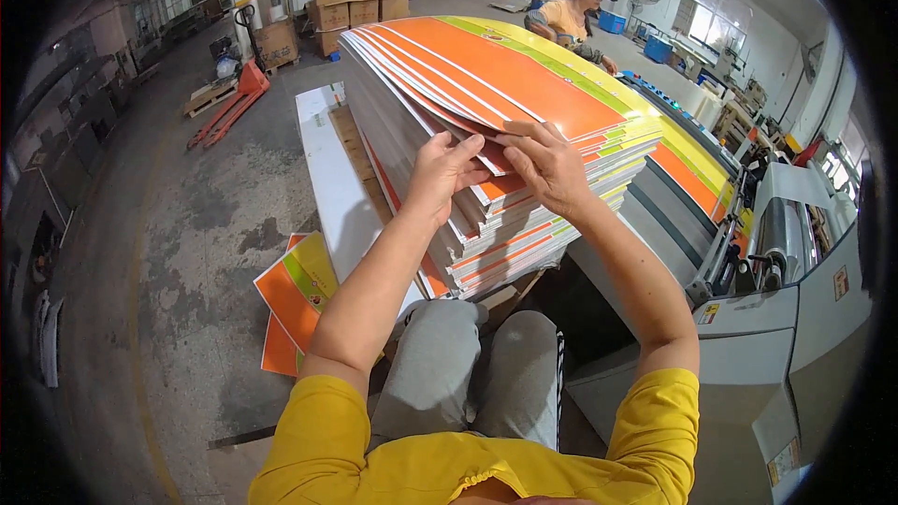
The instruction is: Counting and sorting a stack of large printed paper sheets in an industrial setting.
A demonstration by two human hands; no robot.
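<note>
I am watching both hands working at the near edge of the tall stack of orange and green printed sheets [505,84] in the centre of the frame. My left hand [444,173] is pinching the sheet edges, thumb above, seemingly to fan them apart; my right hand [547,164] is curling over the top bundle, steadying it. Loose sheets [295,295] are lying on the floor at lower left.

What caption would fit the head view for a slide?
Both hands, left hand and right hand, lift the near edge of orange printed sheets stacked beside a grey machine.
</note>
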